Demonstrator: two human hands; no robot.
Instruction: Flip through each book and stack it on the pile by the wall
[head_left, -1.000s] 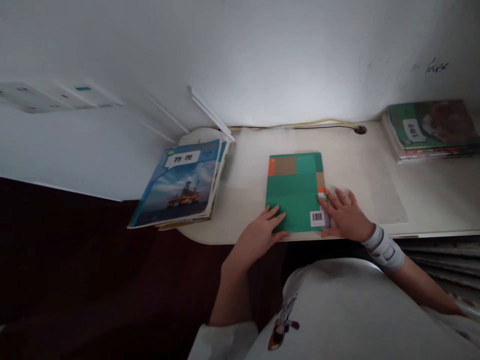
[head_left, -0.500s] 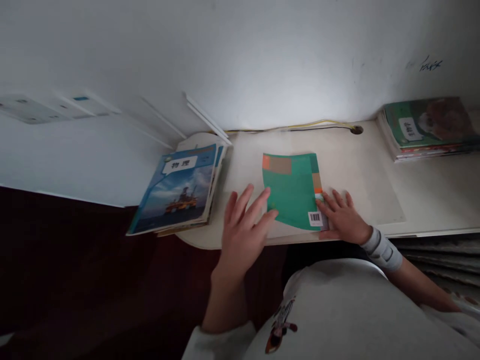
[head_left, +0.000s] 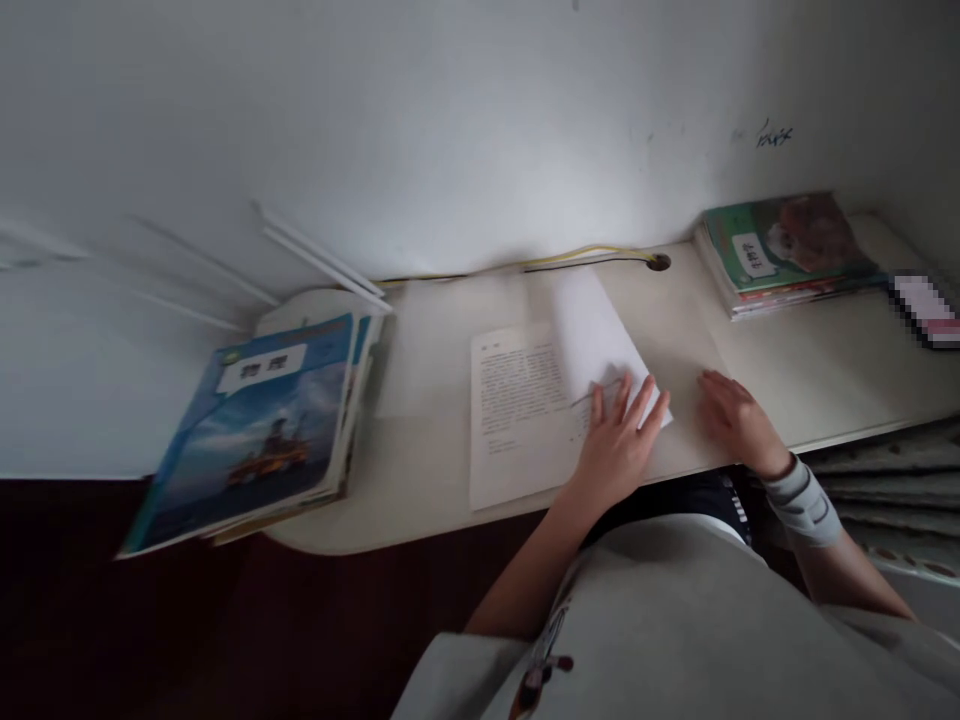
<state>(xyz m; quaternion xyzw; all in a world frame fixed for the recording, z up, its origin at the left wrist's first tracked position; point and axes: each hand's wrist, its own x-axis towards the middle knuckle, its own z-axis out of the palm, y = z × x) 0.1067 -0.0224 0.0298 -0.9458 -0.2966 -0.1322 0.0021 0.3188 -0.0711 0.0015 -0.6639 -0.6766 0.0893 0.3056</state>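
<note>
While a person's left hand (head_left: 619, 445) lies across an open book with white printed pages (head_left: 517, 415), its fingers spread apart and press on the paper near the book's lower right corner, pinching nothing. The right hand (head_left: 739, 420), slightly blurred, rests just beside the book at its 3 o'clock, fingers loosely curved and a little parted, on the cream laminate desk (head_left: 810, 380) and not touching the pages. A grey fabric wrist brace (head_left: 802, 500) wraps the right wrist. The book lies flat near the desk's front edge, its right-hand page pale and blurred.

At the book's 9 o'clock, a thick blue physics textbook with an oil-rig cover (head_left: 255, 440) overhangs the desk's rounded end. A stack of green-covered books (head_left: 787, 250) sits at 2 o'clock against a white plaster wall (head_left: 450, 130). A yellow and black cable (head_left: 585, 257) runs along the wall at 12 o'clock into a round desk grommet (head_left: 658, 262).
</note>
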